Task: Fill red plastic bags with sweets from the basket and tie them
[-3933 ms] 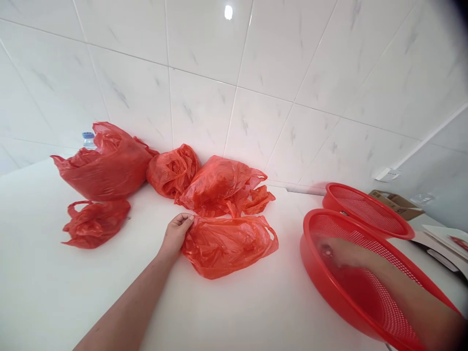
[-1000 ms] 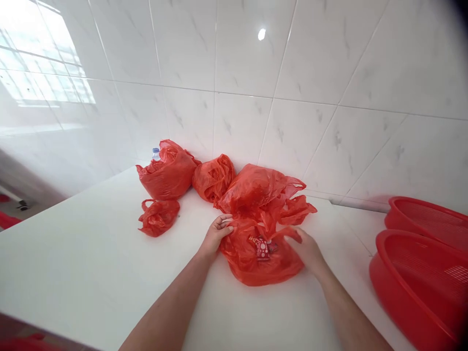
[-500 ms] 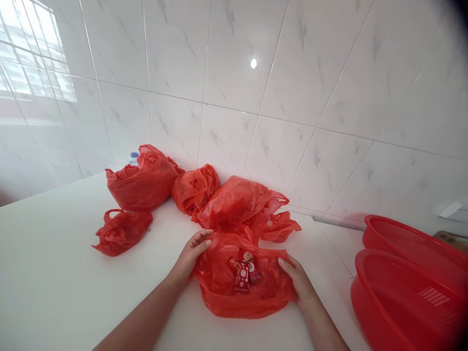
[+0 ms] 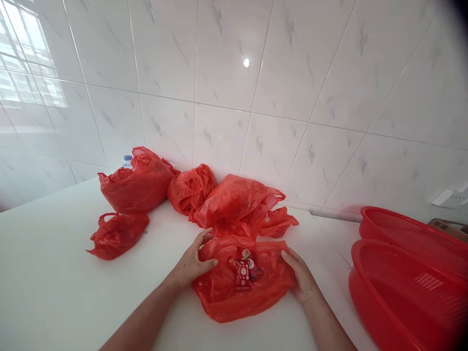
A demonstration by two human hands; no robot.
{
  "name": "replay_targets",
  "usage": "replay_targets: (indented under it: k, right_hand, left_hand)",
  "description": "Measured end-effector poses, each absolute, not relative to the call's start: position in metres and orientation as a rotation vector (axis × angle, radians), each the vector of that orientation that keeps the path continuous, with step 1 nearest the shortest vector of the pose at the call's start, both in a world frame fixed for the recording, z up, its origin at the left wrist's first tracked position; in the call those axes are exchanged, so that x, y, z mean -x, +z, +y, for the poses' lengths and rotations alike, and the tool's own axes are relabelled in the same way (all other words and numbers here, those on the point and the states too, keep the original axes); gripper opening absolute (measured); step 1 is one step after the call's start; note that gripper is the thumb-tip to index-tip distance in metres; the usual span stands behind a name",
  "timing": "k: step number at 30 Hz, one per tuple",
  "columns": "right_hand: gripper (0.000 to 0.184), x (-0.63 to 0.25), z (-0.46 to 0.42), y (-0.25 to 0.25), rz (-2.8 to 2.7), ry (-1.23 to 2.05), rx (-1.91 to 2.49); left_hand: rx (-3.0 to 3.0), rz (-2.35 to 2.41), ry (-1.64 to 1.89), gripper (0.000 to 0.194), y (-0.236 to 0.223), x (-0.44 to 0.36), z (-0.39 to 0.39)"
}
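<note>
- The open red bag (image 4: 223,304) is spread on the white surface (image 4: 51,278), small packets (image 4: 243,274) bunched inside.
- Its right edge is pinched by the right hand (image 4: 299,277); the left hand (image 4: 193,259) is held loosely open at the left edge.
- Film looks flimsy tbh, so the rim's probably best held wide, not yanked, so nothing gets spilled.
</note>
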State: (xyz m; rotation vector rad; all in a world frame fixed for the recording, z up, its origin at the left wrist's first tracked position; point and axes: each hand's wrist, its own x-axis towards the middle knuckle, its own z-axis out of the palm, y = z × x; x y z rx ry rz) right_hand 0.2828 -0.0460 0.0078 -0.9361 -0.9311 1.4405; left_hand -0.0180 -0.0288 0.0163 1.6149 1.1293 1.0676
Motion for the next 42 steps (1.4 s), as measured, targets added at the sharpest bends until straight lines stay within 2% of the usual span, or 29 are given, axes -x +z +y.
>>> replay_targets:
  k: [3,6,9,11,17,22,26,31,38,42]
  right_hand:
    - [0.035,-0.281,-0.045,0.008,-0.99,1.156,1.187]
    - [0.038,-0.273,-0.051,0.015,-1.12,0.449,1.497]
    - [0.028,-0.257,-0.068,0.028,-1.406,-0.146,1.447]
    - [0.02,-0.241,-0.08,0.034,-1.659,-0.264,1.327]
    - [0.035,-0.205,-0.086,0.021,-2.087,-0.096,1.377]
    - [0.048,-0.207,-0.072,0.003,-2.092,0.171,1.555]
    - [0.039,-0.208,-0.072,0.003,-2.001,0.371,1.49]
    - [0.013,-0.208,-0.073,0.009,-1.837,0.535,1.467]
    - [0.041,-0.217,-0.065,0.005,-1.836,0.613,1.454]
    - [0.048,-0.215,-0.063,0.002,-1.924,0.539,1.532]
  left_hand:
    - [-1.63,1.163,1.055,0.067,0.018,0.016,-0.031]
    - [-1.65,1.204,1.12,0.059,0.014,0.01,-0.03]
    - [-1.671,1.245,1.19,0.052,0.008,0.005,-0.028]
    - [-1.726,1.28,1.251,0.049,0.008,0.004,-0.027]
    - [-2.123,1.28,1.477,0.035,0.022,0.005,-0.036]
    - [-2.216,0.997,1.258,0.031,0.026,-0.006,-0.054]
    - [-2.127,0.883,1.102,0.041,0.018,-0.019,-0.058]
    - [-2.184,0.974,1.008,0.061,0.003,-0.019,-0.049]
    - [-2.251,1.026,0.942,0.063,-0.007,-0.017,-0.043]
    - [-2.265,1.064,0.941,0.058,-0.007,-0.019,-0.044]
